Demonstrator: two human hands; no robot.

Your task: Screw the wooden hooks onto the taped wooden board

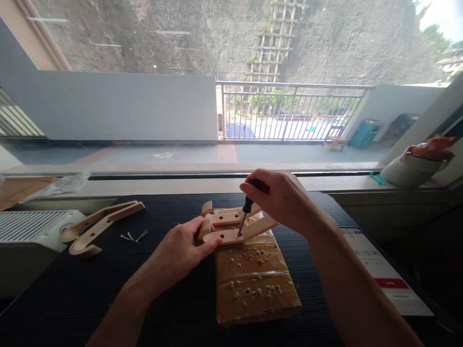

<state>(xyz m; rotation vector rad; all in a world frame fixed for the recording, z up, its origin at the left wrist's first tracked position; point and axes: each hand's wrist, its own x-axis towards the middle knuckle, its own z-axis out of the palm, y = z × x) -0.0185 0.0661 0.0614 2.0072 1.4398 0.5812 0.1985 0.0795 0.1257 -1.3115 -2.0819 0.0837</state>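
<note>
Wooden hook (230, 236) is lying across the far part of the tape-wrapped block (258, 270), just in front of a second hook (228, 217), and I am judging it light, stiff and smooth, likely to twist under torque, so its curved left end is offering the best hold. My left hand (184, 243) is gripping there, thumb pressing near the left hole and fingers curling behind. My right hand (284, 195) is clasping the screwdriver (247, 206) from above, wrist arching, forearm reaching in from the right, while the tip is resting at the hook's right-hand hole.
</note>
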